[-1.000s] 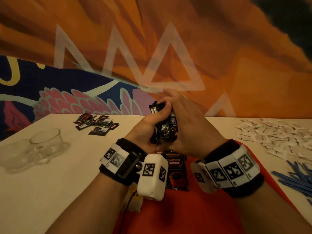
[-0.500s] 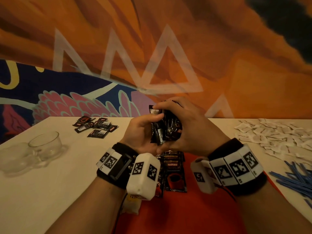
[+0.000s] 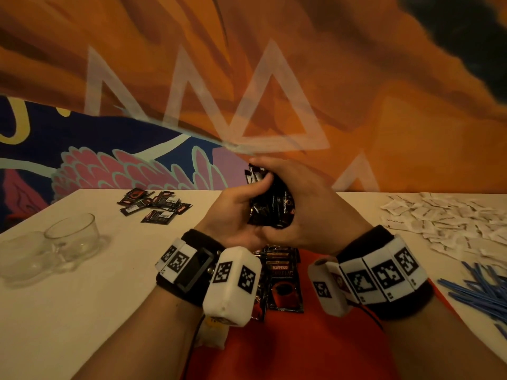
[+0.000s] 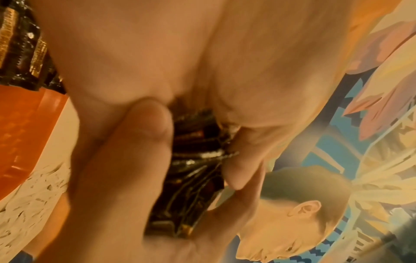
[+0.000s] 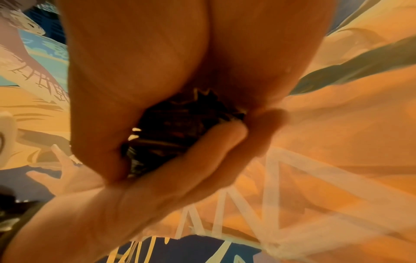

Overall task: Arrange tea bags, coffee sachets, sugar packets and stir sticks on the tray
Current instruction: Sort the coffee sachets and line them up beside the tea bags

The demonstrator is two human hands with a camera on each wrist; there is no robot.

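Squaring the bundle of coffee sachets (image 3: pixel 270 205) above the red tray (image 3: pixel 301 346), the left hand (image 3: pixel 233 215) and right hand (image 3: pixel 315 212) had tightened around it, apparently nearly ready for placing.

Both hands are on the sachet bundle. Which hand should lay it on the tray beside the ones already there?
Probably the left hand: it cups the coffee sachet bundle from below, directly above the laid sachets on the red tray. The right hand only covers its far side.

The sachets (image 3: pixel 270 207) are glossy black foil, crinkled. The cups (image 3: pixel 72 237) are clear glass; the sugar packets (image 3: pixel 444 218) matt white paper. The tray (image 3: pixel 301 349) looks smooth orange plastic.
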